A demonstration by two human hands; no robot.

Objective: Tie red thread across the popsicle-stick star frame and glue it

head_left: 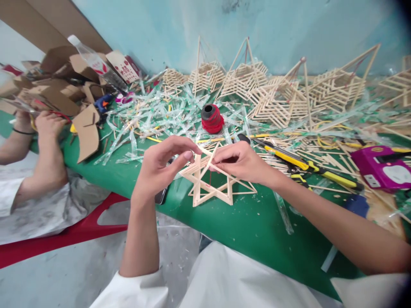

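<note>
A star-shaped frame of thin wooden sticks stands over the green tabletop in front of me, with a bit of red thread inside it. My left hand is at its upper left, thumb and fingertips closed around a stick end near the top. On the upper right, my right hand pinches the sticks where they cross, its fingers curled together. Just behind the frame sits a spool of red thread. The exact contact of the left fingertips is hard to make out.
Stacked stick stars line the wall. Plastic scraps, a yellow cutter, loose sticks and a purple box cover the green table. At left, another person's hands are beside cardboard and a bottle.
</note>
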